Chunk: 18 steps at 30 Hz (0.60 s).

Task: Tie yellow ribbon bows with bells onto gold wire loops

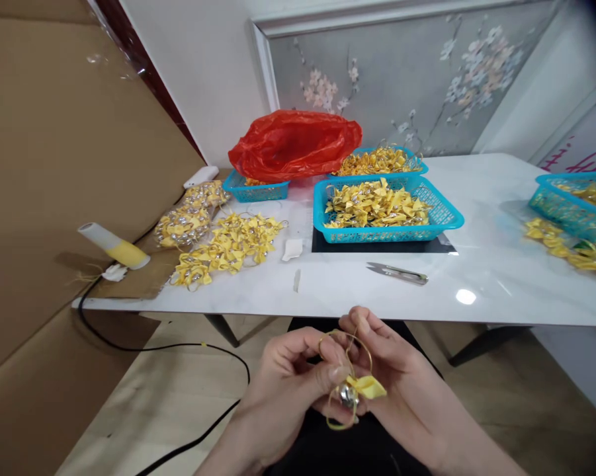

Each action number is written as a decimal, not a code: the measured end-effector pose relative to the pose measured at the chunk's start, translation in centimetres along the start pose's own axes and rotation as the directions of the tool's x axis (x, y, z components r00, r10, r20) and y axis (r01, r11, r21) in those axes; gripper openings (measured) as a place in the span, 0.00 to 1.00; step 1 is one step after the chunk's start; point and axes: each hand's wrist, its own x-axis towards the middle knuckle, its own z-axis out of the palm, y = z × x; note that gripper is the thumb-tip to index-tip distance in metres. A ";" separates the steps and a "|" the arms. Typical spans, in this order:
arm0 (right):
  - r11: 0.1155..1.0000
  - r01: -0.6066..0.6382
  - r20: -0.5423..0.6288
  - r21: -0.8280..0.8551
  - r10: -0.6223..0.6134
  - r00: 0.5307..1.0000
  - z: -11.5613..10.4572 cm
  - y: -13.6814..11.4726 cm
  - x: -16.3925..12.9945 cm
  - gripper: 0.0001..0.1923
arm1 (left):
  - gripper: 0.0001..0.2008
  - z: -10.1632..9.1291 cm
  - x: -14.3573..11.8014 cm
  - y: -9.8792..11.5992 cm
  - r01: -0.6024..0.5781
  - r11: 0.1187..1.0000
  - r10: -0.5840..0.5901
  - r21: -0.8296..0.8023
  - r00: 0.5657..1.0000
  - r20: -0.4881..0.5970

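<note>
Just in front of the table's near edge, both hands work on one small piece: a yellow ribbon bow (370, 387) with a silver bell (348, 396) and loops of thin gold cord (368, 354). My left hand (298, 380) pinches it near the bow with thumb and forefinger. My right hand (394, 367) is closed on the cord at the upper side, its fingertips pressed together. Some of the right fingers lie behind the piece and are partly hidden.
A blue basket of yellow bows (322, 210) stands on the white table (327, 291), with thread snips (398, 272) before it. Loose bell bows (233, 244) lie left. Behind are a red plastic bag (278, 142) and more baskets. A black cable (178, 346) hangs at left.
</note>
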 end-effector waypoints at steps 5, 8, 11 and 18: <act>0.997 0.072 -0.084 -0.041 -0.076 0.994 -0.4 -0.6 0.1 0.15 | 0.09 0.0 0.1 -0.2 -0.016 0.998 0.021 0.066 0.997 -0.080; 0.983 0.141 -0.062 -0.114 -0.149 0.987 -0.5 -0.9 0.2 0.18 | 0.11 0.1 0.2 -0.4 -0.015 0.993 0.029 0.115 0.992 -0.122; 0.877 0.281 0.005 -0.389 -0.303 0.953 -0.9 -1.1 0.2 0.15 | 0.12 0.4 0.4 -0.5 0.003 0.992 0.015 0.123 0.989 -0.144; 0.579 0.399 0.097 -0.711 -0.482 0.871 -3.0 -2.5 -0.6 0.06 | 0.15 0.8 0.6 -0.1 0.045 0.997 -0.032 0.068 0.981 -0.193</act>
